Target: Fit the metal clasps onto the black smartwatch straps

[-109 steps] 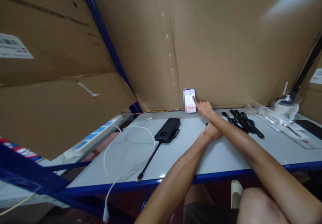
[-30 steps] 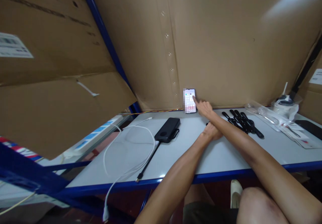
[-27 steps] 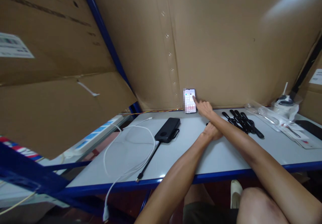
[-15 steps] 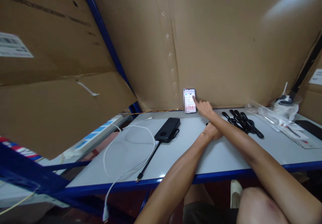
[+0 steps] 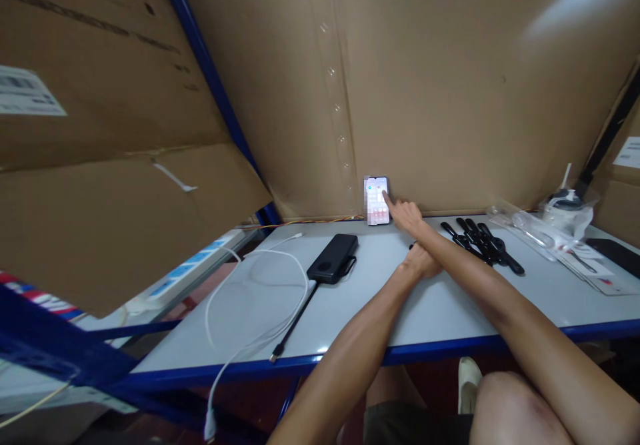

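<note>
A phone [image 5: 378,201] with a lit screen leans upright against the cardboard at the back of the table. The index finger of my right hand [image 5: 406,215] is stretched out to its screen, while the other fingers look curled. My left hand [image 5: 425,261] rests on the table under my crossed right forearm. Its fingers are mostly hidden, and a small black bit shows beside it. Several black handled items [image 5: 483,243] lie just to the right of my arms. To the left is a black power bank [image 5: 334,258] with a short black cable.
A white cable [image 5: 305,285] loops over the table's left part and hangs off the front edge. A power strip [image 5: 193,265] sits at the left. Plastic-wrapped items [image 5: 535,231], a white container [image 5: 565,213] and a black flat object [image 5: 614,255] are at the right.
</note>
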The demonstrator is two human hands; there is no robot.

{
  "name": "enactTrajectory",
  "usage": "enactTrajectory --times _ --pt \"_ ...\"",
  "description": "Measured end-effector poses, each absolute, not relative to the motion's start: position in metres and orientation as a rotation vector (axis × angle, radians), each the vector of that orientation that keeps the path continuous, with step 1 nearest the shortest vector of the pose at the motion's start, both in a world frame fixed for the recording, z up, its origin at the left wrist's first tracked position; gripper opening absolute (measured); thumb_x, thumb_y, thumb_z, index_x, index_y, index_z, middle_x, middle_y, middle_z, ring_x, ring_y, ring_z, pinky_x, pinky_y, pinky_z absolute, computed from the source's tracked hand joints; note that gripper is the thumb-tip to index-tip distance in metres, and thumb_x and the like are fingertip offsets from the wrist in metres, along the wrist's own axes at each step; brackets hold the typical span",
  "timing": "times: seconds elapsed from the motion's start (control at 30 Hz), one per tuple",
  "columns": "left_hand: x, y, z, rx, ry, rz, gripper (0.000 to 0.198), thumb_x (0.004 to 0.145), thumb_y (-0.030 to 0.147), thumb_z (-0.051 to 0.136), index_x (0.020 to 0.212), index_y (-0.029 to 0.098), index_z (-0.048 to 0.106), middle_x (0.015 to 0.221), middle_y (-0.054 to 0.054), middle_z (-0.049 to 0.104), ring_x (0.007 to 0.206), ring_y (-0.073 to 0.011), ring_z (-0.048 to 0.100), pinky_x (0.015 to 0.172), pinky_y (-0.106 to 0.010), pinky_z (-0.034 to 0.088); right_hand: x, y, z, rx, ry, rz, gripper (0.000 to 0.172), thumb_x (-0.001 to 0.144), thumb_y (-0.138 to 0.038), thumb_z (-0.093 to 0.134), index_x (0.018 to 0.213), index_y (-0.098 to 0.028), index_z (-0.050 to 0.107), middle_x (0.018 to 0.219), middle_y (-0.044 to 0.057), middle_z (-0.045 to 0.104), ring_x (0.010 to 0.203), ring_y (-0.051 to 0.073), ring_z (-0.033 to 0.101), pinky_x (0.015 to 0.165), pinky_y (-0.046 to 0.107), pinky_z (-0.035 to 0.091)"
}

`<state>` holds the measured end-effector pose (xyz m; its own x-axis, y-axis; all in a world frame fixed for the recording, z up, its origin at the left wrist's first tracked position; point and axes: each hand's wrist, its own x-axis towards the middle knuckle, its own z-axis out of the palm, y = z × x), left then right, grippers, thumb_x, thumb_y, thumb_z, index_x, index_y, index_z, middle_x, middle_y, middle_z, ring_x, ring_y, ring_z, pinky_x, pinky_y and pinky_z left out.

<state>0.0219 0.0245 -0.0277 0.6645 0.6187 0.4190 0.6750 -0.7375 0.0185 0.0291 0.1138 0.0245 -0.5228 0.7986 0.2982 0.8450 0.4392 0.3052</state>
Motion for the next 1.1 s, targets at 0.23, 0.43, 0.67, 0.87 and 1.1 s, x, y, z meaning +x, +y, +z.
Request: enactTrajectory --times 0.23,0.43,0.67,0.87,1.1 --pt "0.0218 0.0230 -0.0257 -2.759 -1.063 -0.580 0.024 0.093 0.017 0.040 0.103 0.010 0.060 0.092 -0.013 0.065 0.091 -0.0237 0.056 0.092 -0.040 0.043 0.0294 0.1106 0.0264 -1.481 -2.587 -0.644 0.096 0.093 -0.014 0.043 0.147 -0.017 -0.036 0.126 0.027 0.056 0.098 0.026 0.067 0.079 0.034 0.048" --pt "0.0218 0.0242 -0.0276 -2.760 -1.069 -0.633 0.024 0.093 0.018 0.040 0.102 0.011 0.061 0.092 -0.012 0.065 0.091 -0.0236 0.056 0.092 -0.040 0.043 0.0295 0.1121 0.0250 -1.471 -2.578 -0.658 0.097 0.091 -0.009 0.042 0.146 -0.018 -0.038 0.124 0.025 0.058 0.095 0.025 0.067 0.077 0.034 0.047" --pt "0.0218 0.0256 -0.0289 -2.734 -1.051 -0.588 0.029 0.095 0.020 0.036 0.105 0.010 0.062 0.091 -0.012 0.065 0.091 -0.0235 0.055 0.091 -0.040 0.044 0.0290 0.1162 0.0224 -1.469 -2.560 -0.660 0.093 0.091 -0.007 0.037 0.145 -0.019 -0.038 0.122 0.025 0.058 0.095 0.025 0.067 0.076 0.033 0.047" --pt "0.0214 0.0239 -0.0272 -2.738 -1.058 -0.591 0.027 0.093 0.020 0.039 0.106 0.011 0.062 0.092 -0.013 0.065 0.094 -0.0246 0.056 0.091 -0.040 0.044 0.0292 0.1158 0.0229 -1.482 -2.573 -0.640 0.091 0.092 -0.008 0.037 0.146 -0.018 -0.037 0.126 0.027 0.056 0.097 0.025 0.067 0.078 0.034 0.047" --pt "0.0217 0.0240 -0.0276 -2.767 -1.069 -0.603 0.026 0.094 0.018 0.038 0.103 0.011 0.062 0.091 -0.013 0.064 0.093 -0.0253 0.056 0.092 -0.041 0.044 0.0293 0.1129 0.0249 -1.495 -2.566 -0.655 0.094 0.092 -0.009 0.038 0.144 -0.017 -0.039 0.125 0.027 0.057 0.098 0.025 0.067 0.078 0.034 0.047"
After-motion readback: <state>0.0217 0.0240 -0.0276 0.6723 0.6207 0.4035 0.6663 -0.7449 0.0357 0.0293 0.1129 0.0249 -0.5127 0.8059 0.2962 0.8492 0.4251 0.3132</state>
